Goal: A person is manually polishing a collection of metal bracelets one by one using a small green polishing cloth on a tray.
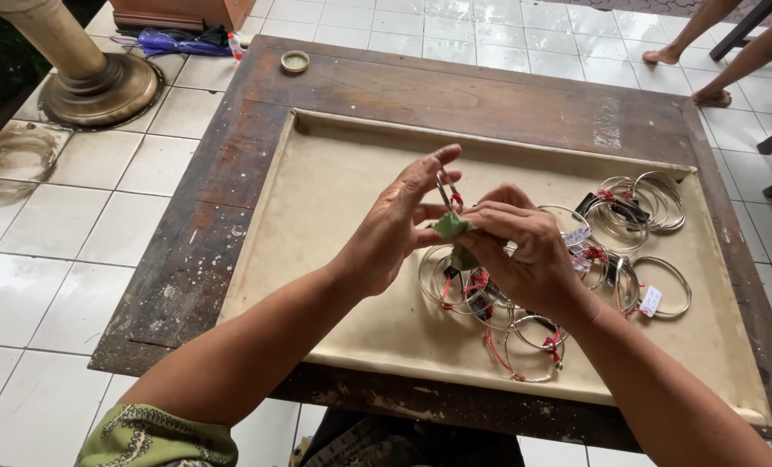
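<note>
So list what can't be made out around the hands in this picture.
- Head view: the bangle in the left hand is mostly hidden behind its fingers and the green cloth.
- Right hand covers several bangles on the tray.
- White tags: print too small to make out.
- Small round tin: contents unclear.
- Person at top right: only the feet show, cut by the frame edge.

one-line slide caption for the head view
Left hand holds a silver bangle; right hand rubs it with green cloth.

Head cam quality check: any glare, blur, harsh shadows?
Head view: soft, even daylight; wet floor tiles show sheen and reflections; only faint shadow on the tray; left hand, right hand and green cloth sharp, no motion blur; slight wide-angle bowing at edges.
</note>
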